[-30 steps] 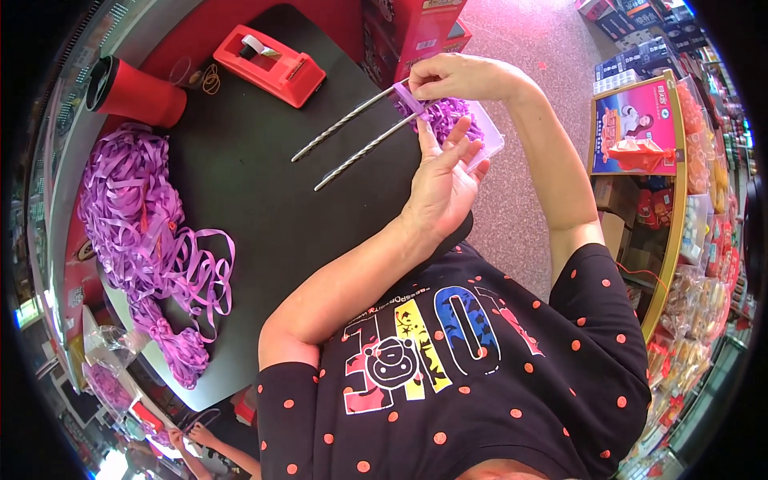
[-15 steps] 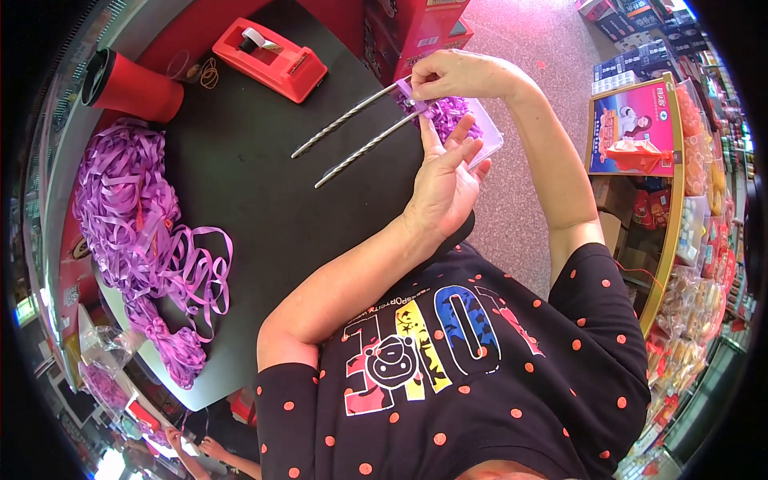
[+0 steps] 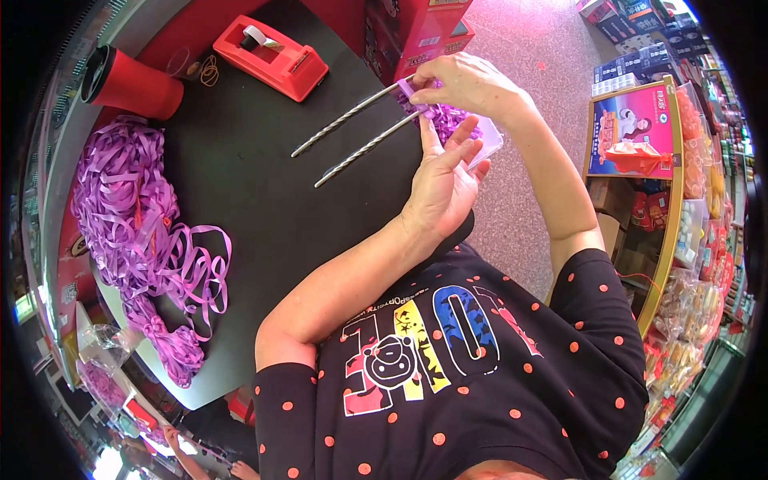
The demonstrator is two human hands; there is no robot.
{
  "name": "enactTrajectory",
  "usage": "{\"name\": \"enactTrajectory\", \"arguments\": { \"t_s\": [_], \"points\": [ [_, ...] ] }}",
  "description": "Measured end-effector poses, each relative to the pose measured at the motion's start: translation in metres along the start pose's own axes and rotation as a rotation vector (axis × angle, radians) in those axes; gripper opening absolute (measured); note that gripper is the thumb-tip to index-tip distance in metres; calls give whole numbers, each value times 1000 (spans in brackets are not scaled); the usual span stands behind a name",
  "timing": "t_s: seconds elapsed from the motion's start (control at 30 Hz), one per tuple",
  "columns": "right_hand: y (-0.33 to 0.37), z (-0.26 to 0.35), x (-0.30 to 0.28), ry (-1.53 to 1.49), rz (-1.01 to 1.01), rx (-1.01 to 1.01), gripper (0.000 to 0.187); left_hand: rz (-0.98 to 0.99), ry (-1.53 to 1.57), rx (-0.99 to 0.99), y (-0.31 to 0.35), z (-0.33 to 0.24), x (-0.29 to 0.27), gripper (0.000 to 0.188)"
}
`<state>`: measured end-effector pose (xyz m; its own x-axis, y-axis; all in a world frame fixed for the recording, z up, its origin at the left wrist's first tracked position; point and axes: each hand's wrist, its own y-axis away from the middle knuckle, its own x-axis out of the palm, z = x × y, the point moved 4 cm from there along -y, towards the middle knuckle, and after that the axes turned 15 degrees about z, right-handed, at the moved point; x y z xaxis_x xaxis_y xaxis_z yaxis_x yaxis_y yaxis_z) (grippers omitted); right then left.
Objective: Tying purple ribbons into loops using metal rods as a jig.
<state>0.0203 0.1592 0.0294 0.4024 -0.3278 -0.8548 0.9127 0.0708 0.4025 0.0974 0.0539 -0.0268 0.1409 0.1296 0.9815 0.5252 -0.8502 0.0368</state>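
Two spiral metal rods like drill bits (image 3: 352,164) point out over the black table, side by side. Purple ribbon (image 3: 406,90) lies around their far right ends. My right hand (image 3: 472,84) comes from above, with thumb and fingers pinching at this ribbon. My left hand (image 3: 444,188) is palm up just below, fingers spread, its index fingertip against the ribbon by the lower rod. Behind my fingers, a pale plastic container (image 3: 491,148) holds many short purple ribbon pieces (image 3: 448,122). The container's near side is partly hidden by my hands.
On the black table (image 3: 240,168) lie a large heap of purple ribbon (image 3: 132,208), a red tape dispenser (image 3: 272,58), a red tumbler (image 3: 136,84) and rubber bands (image 3: 209,72). Red boxes (image 3: 416,36) stand beyond. Shelves of packaged goods (image 3: 680,280) line the right. Another person's arm (image 3: 188,460) shows lower left.
My right hand has turned and dropped slightly at the rod ends, with its fingers reaching over the ribbon. My left hand is almost still. The other person's hands at lower left have moved.
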Motion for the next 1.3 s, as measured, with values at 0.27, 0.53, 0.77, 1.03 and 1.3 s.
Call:
{"name": "enactTrajectory", "arguments": {
  "t_s": [0.27, 0.53, 0.77, 1.03, 1.3],
  "points": [
    [-21, -94, 65, -1399, 23, -121, 22, 20, 56, -4, 2, 3, 2, 81],
    [-67, -48, 123, -1905, 611, -746, 32, 6, 92, -3, 5, -3, 4, 88],
    [-89, -55, 131, -1810, 788, -873, 39, -1, 116, -21, 4, -5, 6, 89],
    [-90, -50, 120, -1755, 886, -942, 38, -16, 84, -34, 4, -6, 6, 91],
    [-90, -47, 125, -1835, 834, -884, 38, -15, 120, -29, 5, -7, 8, 88]
  ]
}}
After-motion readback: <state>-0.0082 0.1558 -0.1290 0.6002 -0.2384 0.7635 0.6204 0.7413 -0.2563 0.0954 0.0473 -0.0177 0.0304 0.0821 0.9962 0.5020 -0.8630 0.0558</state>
